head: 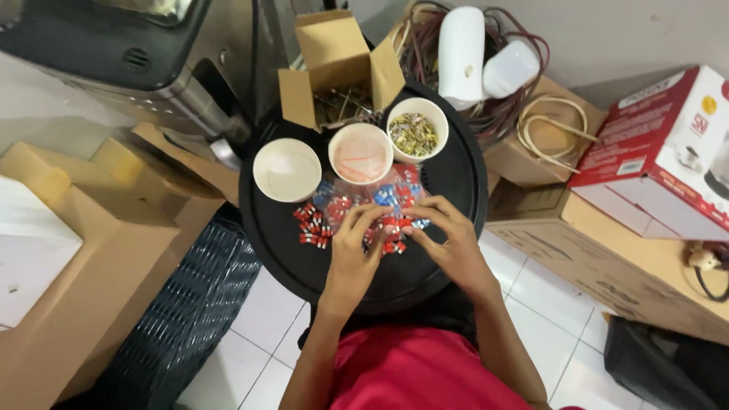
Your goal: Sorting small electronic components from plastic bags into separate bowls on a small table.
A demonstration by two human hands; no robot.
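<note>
Right now my left hand (355,241) and right hand (444,231) meet over the red and blue clips (357,212) on the black tray (456,175), fingertips pinching 1 between them.

Round tray (448,182) of matt black plastic, on it small glossy red and blue plastic pieces (315,225), three smooth white paper cups (287,170) behind them, open box (338,61) of rough brown cardboard at the tray's far edge, dark woven basket (190,304) left of the tray, glossy white floor tiles (547,304) below it
</note>
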